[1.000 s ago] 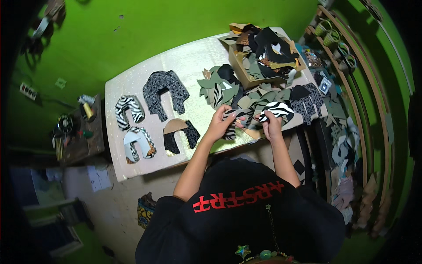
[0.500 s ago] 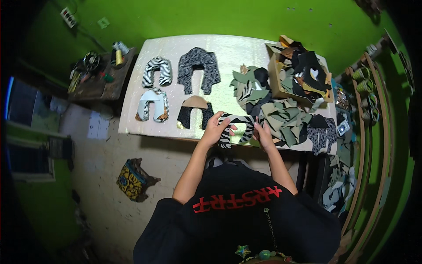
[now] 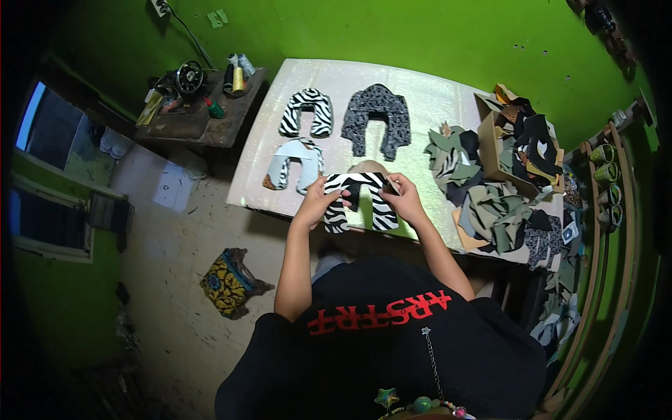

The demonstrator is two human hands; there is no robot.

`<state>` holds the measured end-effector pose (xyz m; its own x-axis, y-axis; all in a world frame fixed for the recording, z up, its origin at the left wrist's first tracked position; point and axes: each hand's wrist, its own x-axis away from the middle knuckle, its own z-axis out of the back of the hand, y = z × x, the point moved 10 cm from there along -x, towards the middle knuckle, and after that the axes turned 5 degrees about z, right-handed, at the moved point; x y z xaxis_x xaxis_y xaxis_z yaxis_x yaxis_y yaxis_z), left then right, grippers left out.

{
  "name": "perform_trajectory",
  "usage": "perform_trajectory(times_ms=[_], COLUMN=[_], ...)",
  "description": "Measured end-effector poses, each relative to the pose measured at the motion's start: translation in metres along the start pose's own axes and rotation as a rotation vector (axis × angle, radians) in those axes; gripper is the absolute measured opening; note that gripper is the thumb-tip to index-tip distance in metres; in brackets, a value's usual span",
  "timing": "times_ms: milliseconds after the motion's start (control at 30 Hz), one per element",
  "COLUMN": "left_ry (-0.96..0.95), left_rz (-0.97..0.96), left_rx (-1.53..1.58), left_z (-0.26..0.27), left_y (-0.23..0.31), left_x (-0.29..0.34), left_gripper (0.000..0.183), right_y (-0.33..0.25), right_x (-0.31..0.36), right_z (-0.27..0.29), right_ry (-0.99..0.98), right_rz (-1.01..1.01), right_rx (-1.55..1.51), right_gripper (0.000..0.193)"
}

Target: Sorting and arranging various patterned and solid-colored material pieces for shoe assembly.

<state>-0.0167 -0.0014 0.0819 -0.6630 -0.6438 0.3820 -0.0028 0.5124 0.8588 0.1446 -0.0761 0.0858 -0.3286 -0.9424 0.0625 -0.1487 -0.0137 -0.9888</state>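
A zebra-striped U-shaped cut piece (image 3: 355, 180), black and white, is stretched between my two hands above the table's front edge. My left hand (image 3: 315, 204) pinches its left side, and my right hand (image 3: 406, 201) grips its upper right corner. Both legs of the piece point toward me. Behind it, a stack topped with a beige piece (image 3: 367, 166) is mostly hidden. Farther back lie a zebra-striped stack (image 3: 323, 112) and a dark grey patterned stack (image 3: 378, 101). A stack with a pale blue top piece (image 3: 281, 162) sits left of my left hand.
Loose green and black scraps (image 3: 493, 210) heap up on the table's right, beside a cardboard box (image 3: 493, 157) full of offcuts. A sewing machine (image 3: 190, 77) and thread cones stand on a side table at left. A patterned bundle (image 3: 225, 283) lies on the floor.
The zebra-striped piece has moved left over the table and now covers most of the beige-topped stack. It faces up more squarely, with its legs spread out. The whole view has shifted.
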Motion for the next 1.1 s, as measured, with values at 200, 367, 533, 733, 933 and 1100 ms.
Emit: perform_trajectory(times_ms=[200, 367, 533, 733, 933, 1100], left_ry=[0.264, 0.446, 0.501, 0.568, 0.534, 0.679], left_rz=[0.029, -0.056, -0.078, -0.15, -0.202, -0.57], left_rx=[-0.242, -0.443, -0.6, -0.861, -0.965, -1.091], left_z=[0.14, 0.222, 0.256, 0.234, 0.231, 0.197], left_y=[0.037, 0.047, 0.041, 0.063, 0.066, 0.098], left_x=[-0.013, -0.038, -0.07, -0.071, -0.075, -0.047], left_gripper=[0.024, 0.026, 0.025, 0.023, 0.026, 0.02], right_y=[0.031, 0.042, 0.047, 0.048, 0.043, 0.013], right_x=[-0.058, -0.1, -0.122, -0.115, -0.111, -0.106], right_z=[-0.077, -0.122, -0.136, -0.137, -0.141, -0.158], right_ry=[0.055, 0.153, 0.275, 0.34, 0.339, 0.317], right_rz=[0.093, 0.126, 0.119, -0.005, 0.018, 0.29], right_rx=[0.18, 0.422, 0.665, 0.846, 0.9, 0.839], right_gripper=[0.029, 0.035, 0.037, 0.04, 0.05, 0.053])
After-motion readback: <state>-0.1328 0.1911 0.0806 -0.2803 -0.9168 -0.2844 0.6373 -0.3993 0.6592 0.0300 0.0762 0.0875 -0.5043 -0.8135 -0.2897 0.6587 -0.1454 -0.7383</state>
